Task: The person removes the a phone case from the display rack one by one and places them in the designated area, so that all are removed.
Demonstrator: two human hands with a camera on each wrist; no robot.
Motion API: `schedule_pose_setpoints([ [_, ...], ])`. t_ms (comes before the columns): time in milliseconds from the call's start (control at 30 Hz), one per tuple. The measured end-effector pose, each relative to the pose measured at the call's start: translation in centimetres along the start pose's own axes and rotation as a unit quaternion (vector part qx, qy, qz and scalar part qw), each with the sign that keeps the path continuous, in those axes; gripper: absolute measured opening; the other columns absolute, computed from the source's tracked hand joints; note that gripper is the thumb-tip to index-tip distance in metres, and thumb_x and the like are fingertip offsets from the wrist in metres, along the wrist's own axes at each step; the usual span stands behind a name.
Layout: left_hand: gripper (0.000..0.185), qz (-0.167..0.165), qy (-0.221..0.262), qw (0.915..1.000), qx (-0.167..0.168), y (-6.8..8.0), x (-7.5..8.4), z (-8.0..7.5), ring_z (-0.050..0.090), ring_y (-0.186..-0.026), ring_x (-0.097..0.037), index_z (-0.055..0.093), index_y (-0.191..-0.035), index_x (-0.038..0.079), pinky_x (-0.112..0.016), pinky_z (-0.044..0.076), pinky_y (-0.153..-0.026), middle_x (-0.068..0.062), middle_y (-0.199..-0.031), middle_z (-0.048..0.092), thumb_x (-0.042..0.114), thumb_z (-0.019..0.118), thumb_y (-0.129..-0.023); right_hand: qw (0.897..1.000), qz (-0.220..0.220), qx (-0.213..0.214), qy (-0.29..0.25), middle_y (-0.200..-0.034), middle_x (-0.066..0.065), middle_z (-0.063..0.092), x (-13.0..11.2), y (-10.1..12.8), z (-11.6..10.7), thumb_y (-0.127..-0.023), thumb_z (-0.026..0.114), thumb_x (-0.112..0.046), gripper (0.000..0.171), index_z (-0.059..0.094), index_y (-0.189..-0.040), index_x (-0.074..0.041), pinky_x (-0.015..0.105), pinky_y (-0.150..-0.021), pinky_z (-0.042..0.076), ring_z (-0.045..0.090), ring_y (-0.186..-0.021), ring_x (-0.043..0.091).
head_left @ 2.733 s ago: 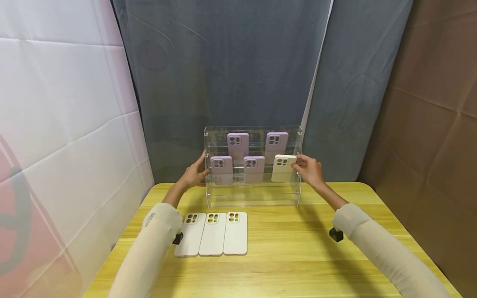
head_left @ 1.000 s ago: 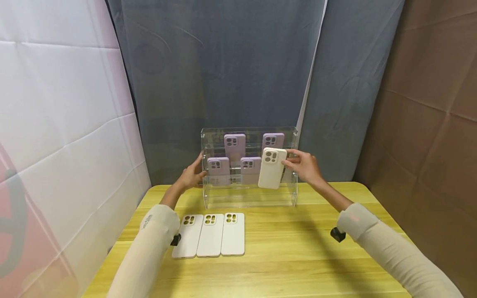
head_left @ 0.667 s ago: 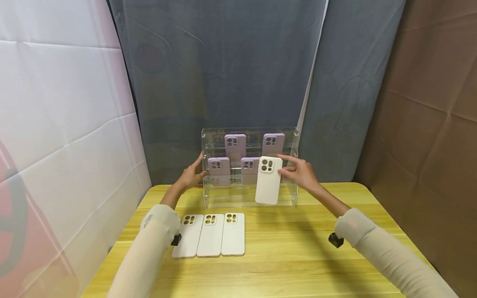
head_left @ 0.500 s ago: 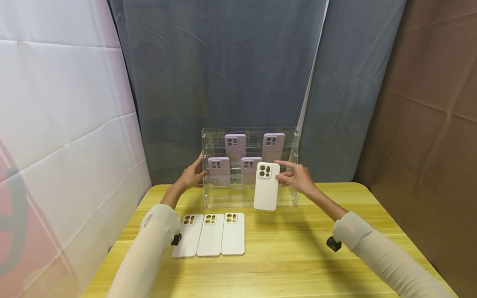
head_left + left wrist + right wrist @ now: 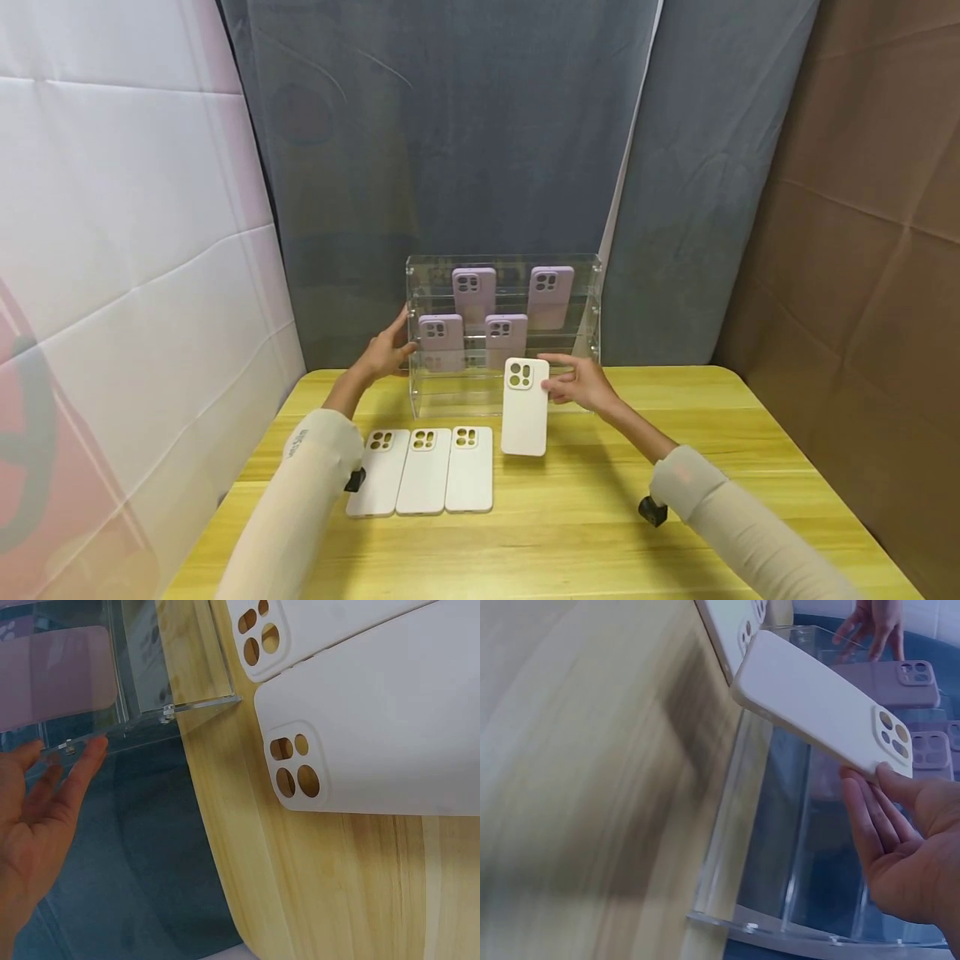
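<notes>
My right hand (image 5: 583, 385) pinches a white phone case (image 5: 525, 412) by its upper right edge. The case hangs upright above the table, in front of a clear acrylic display rack (image 5: 480, 404). In the right wrist view, the thumb lies on the white phone case (image 5: 817, 697) near its camera cutouts. My left hand (image 5: 384, 354) touches the rack's left side; in the left wrist view, its fingers (image 5: 79, 776) are fairly straight against the clear panel's edge. Purple phone cases, such as the one at upper right (image 5: 551, 298), stand in the rack's two upper rows.
Three white phone cases (image 5: 423, 475) lie side by side on the wooden table (image 5: 637, 533), left of the held one. Behind the rack hangs a grey curtain (image 5: 480, 125). A white cloth wall (image 5: 135, 208) and a brown one (image 5: 862, 208) flank the table.
My right hand has lifted the white case out of the rack's right-hand spot and brought it forward, down and left. The left hand stays at the rack's side.
</notes>
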State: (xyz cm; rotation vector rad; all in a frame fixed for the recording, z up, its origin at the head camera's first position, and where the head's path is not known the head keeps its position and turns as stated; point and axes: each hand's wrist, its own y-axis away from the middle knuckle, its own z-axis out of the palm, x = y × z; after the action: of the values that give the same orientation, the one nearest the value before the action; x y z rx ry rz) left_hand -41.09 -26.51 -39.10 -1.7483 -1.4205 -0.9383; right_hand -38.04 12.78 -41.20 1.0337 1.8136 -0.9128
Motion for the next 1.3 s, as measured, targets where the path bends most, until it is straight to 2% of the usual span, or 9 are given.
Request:
schedule_pose_setpoints([
  [133,0.085,-0.005,0.005,1.0000,-0.002,0.1,0.0,0.0,0.047,-0.135,-0.056,-0.007,-0.166,0.038,-0.060,0.058,-0.094,-0.036,-0.165,0.017,0.008,0.051,-0.110,1.000,0.014,-0.012,-0.007,-0.102,0.026,0.076,0.9,0.1,0.7,-0.095,0.072,0.002,0.056,0.055,-0.149,0.000,0.037,-0.069,0.067,0.073,-0.090,0.050],
  [267,0.085,-0.007,0.012,0.9999,0.000,0.3,0.2,0.1,0.047,-0.134,-0.057,-0.006,-0.166,0.038,-0.065,0.055,-0.097,-0.035,-0.165,0.019,0.007,0.050,-0.110,0.999,0.026,-0.022,-0.009,-0.100,0.025,0.077,1.6,0.1,1.4,-0.096,0.073,0.001,0.055,0.055,-0.148,0.000,0.037,-0.069,0.067,0.074,-0.089,0.049],
  [533,0.084,-0.003,0.009,1.0000,0.002,0.5,0.1,0.3,0.048,-0.134,-0.057,-0.005,-0.166,0.036,-0.065,0.055,-0.097,-0.035,-0.164,0.020,0.008,0.050,-0.110,0.998,0.048,-0.039,-0.011,-0.096,0.026,0.077,3.0,0.5,2.7,-0.095,0.073,0.001,0.054,0.056,-0.146,0.004,0.057,-0.078,0.064,0.073,-0.088,0.050],
  [633,0.084,-0.003,0.005,1.0000,0.001,0.5,0.1,0.3,0.048,-0.134,-0.056,-0.006,-0.166,0.037,-0.063,0.056,-0.096,-0.035,-0.164,0.020,0.008,0.050,-0.110,0.997,0.056,-0.045,-0.013,-0.098,0.026,0.076,3.4,0.6,3.0,-0.095,0.073,0.002,0.054,0.055,-0.146,0.005,0.059,-0.079,0.063,0.073,-0.088,0.051],
  [967,0.084,0.003,0.009,0.9999,-0.006,0.1,0.4,-0.1,0.043,-0.140,-0.053,-0.007,-0.166,0.039,-0.056,0.061,-0.092,-0.034,-0.166,0.015,0.008,0.050,-0.111,0.993,0.100,-0.056,-0.017,-0.092,0.023,0.077,4.4,0.9,3.5,-0.093,0.076,0.000,0.058,0.053,-0.146,0.008,0.050,-0.074,0.066,0.077,-0.079,0.039],
  [1100,0.085,0.002,0.014,0.9999,-0.004,0.2,0.5,-0.1,0.043,-0.139,-0.054,-0.007,-0.166,0.038,-0.060,0.058,-0.095,-0.034,-0.166,0.016,0.007,0.049,-0.110,0.992,0.112,-0.057,-0.020,-0.088,0.023,0.077,4.9,1.2,3.8,-0.094,0.075,0.001,0.055,0.055,-0.144,0.009,0.048,-0.072,0.066,0.077,-0.073,0.035],
  [1300,0.085,-0.003,0.017,0.9998,-0.004,0.2,0.3,0.1,0.044,-0.139,-0.053,-0.007,-0.166,0.038,-0.062,0.056,-0.097,-0.033,-0.166,0.018,0.007,0.050,-0.110,0.993,0.115,-0.035,-0.010,-0.083,0.020,0.077,5.8,1.6,4.7,-0.093,0.076,0.002,0.048,0.061,-0.138,0.007,0.043,-0.065,0.067,0.076,-0.067,0.029],
])
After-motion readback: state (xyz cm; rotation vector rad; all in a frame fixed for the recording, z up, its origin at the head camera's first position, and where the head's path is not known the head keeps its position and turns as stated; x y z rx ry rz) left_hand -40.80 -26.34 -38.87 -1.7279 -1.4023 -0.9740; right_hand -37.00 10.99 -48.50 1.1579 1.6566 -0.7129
